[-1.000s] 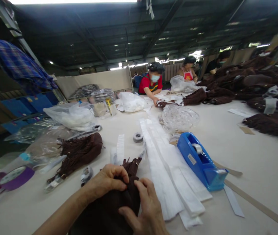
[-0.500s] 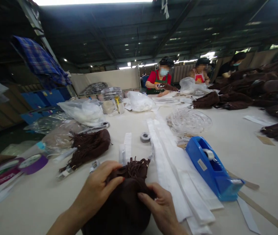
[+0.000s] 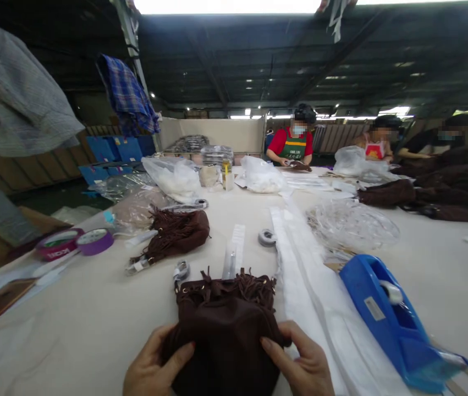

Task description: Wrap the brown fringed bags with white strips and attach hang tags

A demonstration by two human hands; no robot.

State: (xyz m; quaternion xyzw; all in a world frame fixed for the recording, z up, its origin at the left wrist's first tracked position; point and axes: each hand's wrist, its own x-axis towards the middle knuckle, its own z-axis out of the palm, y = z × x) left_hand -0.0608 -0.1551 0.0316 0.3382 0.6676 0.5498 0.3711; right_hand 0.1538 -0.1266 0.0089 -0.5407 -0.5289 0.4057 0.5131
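Note:
A dark brown fringed bag [image 3: 229, 324] lies in front of me, its tasselled, eyeleted edge pointing away across the table. My left hand [image 3: 155, 360] grips its left side, thumb on top and fingers underneath. On the opposite side my right hand [image 3: 302, 357] pinches the bag the same way. Just beyond the fringe are a clear plastic strip [image 3: 229, 264] and a small wrapped grey coil [image 3: 181, 270]. Another brown fringed bag [image 3: 182, 231] rests farther off to the left.
A blue tape dispenser [image 3: 390, 319] stands right of white paper strips [image 3: 299, 275]. Purple tape [image 3: 95, 242] lies at left. Clear plastic loops [image 3: 353, 223] and a pile of brown bags [image 3: 456, 187] are at right. A co-worker [image 3: 295, 143] handles a brown item across the table.
My left hand has moved from the bag's fringed end down to its left side. The bag now lies flatter and squarer, fringe spread out. My view has turned left.

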